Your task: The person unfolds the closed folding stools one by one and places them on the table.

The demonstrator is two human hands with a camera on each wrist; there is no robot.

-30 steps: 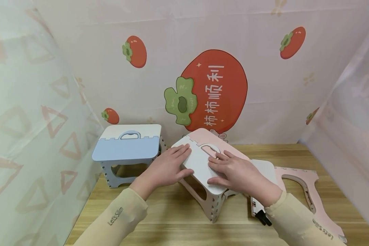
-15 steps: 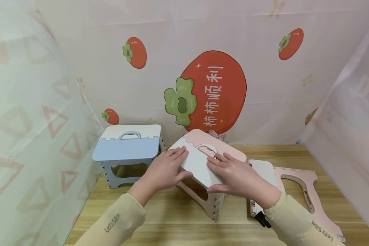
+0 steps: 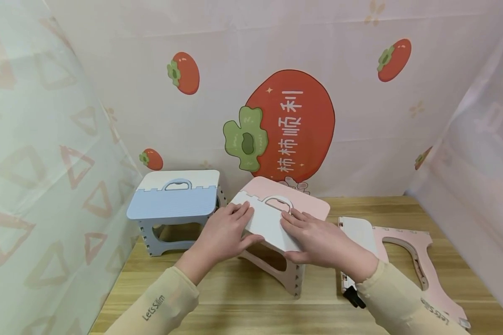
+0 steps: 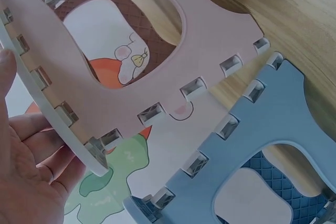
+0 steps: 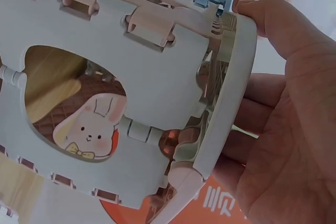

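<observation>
A folding step stool (image 3: 276, 209) with a pink and white top stands upright on its legs in the middle of the head view, set at an angle. My left hand (image 3: 225, 232) rests on the left part of its white half, fingers extended and thumb along the front edge. Farther right on the same half lies my right hand (image 3: 318, 235), its fingers also extended and its thumb at the edge. The left wrist view shows the pink leg panel (image 4: 100, 77) unfolded. In the right wrist view the white folding panel (image 5: 105, 30) is spread under the top.
A blue and white folding stool (image 3: 173, 202) stands upright close on the left. At right, a pink and white folding stool (image 3: 423, 260) lies folded on the wooden table (image 3: 234, 311). A black object (image 3: 354, 297) lies by it. A printed curtain (image 3: 352, 116) hangs behind.
The pink and white stool under my hands has turned counterclockwise, seen from above, and shifted slightly left. Both hands stay on its top. The blue stool and the folded stool keep their places.
</observation>
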